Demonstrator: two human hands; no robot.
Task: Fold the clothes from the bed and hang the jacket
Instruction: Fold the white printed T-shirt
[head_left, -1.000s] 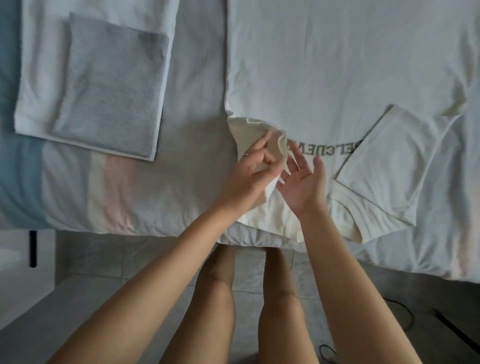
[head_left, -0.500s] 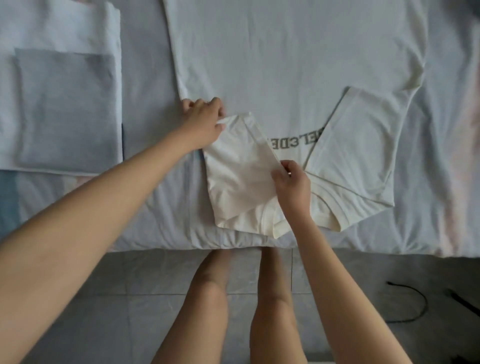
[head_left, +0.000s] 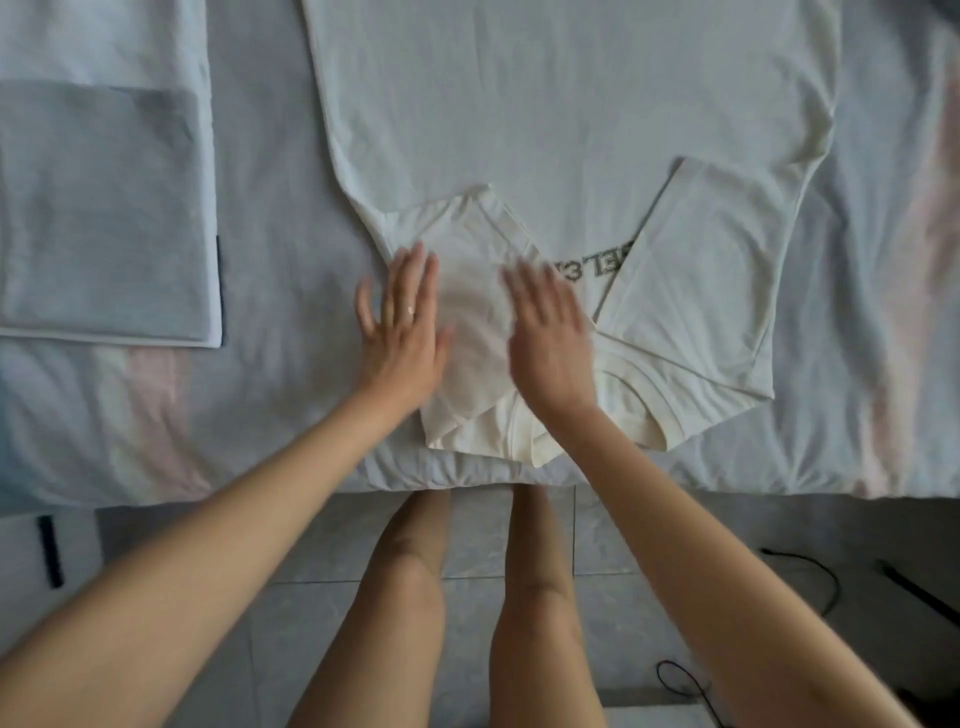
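Note:
A cream T-shirt (head_left: 571, 114) with grey lettering lies flat on the bed, collar toward me. Both of its sleeves are folded inward over the chest: the left sleeve (head_left: 467, 244) and the right sleeve (head_left: 696, 280). My left hand (head_left: 402, 327) lies flat with straight spread fingers on the left sleeve's outer edge. My right hand (head_left: 550, 338) presses flat on the same sleeve's inner side, near the collar; it is slightly blurred. Neither hand grips anything. No jacket is in view.
A folded stack sits at the left: a grey garment (head_left: 98, 208) on a white one (head_left: 104, 41). The bed's pastel sheet (head_left: 270, 260) ends at the near edge above my legs. Tiled floor (head_left: 675, 545) below holds black cables (head_left: 826, 577) at right.
The left sleeve, held up a second ago, has been laid over the chest. Both hands let go of its edges and now lie flat on it.

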